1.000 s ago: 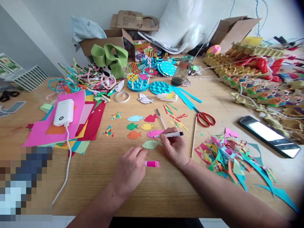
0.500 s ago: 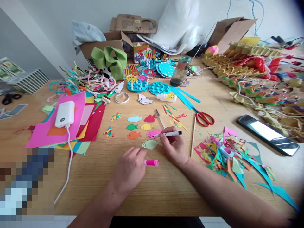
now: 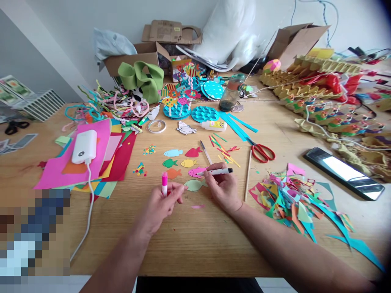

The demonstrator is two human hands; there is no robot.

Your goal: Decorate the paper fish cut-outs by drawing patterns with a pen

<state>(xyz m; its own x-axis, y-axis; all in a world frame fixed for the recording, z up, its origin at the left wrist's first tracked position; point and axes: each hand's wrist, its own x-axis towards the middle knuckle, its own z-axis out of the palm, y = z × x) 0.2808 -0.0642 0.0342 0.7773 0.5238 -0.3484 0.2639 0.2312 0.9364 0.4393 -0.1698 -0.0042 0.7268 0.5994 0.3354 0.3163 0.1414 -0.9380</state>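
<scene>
My left hand (image 3: pixel 163 201) grips a pink-capped marker (image 3: pixel 164 184), which points upward. In my right hand (image 3: pixel 222 187) is a black-and-white pen (image 3: pixel 219 171), its tip at the pink paper fish (image 3: pixel 195 172). Just below lies a pale green fish (image 3: pixel 195 186), its tail near my right fingers. An orange fish (image 3: pixel 173 174) is left of the pink one. Above them are a yellow fish (image 3: pixel 189 163), a green fish (image 3: pixel 170 163), a red fish (image 3: pixel 193 152) and a blue fish (image 3: pixel 173 153). A small pink paper scrap (image 3: pixel 198 206) lies between my hands.
Red-handled scissors (image 3: pixel 263 152), a wooden stick (image 3: pixel 248 175), a phone (image 3: pixel 343 173) and paper scraps (image 3: pixel 296 199) lie right. Coloured sheets with a white power bank (image 3: pixel 84 146) are left. A glue bottle (image 3: pixel 214 125) and a glass jar (image 3: pixel 230 95) stand or lie further back.
My left hand has moved slightly left and turned, swinging the pink-capped marker from lying sideways to upright. The pink scrap has come into view. My right hand has barely moved.
</scene>
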